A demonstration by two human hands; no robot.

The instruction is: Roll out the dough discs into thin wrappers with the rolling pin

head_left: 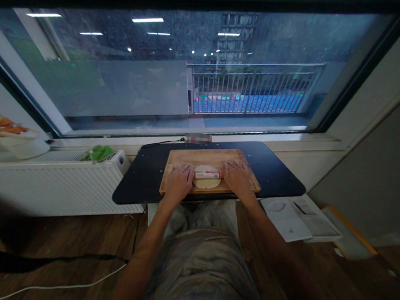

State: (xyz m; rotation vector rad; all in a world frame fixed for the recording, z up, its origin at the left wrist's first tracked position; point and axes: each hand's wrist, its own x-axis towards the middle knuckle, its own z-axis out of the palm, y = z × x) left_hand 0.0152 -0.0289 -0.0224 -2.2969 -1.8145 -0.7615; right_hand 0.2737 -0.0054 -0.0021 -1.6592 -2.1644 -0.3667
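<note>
A rolling pin [207, 174] with a red and white printed label lies across a flat, pale round of dough [207, 183]. Both rest on a wooden cutting board [202, 156]. My left hand [181, 178] is over the pin's left end and my right hand [236, 176] over its right end, fingers pointing forward and hiding the ends. White, flour-like powder shows on the fingers of both hands.
The board sits on a black table [146, 173] with small white specks. Behind it are a sill and a large window [129, 84]. A radiator [62, 185] with green leaves [98, 153] on it stands left; white flat boxes [286, 217] lie right, below table height.
</note>
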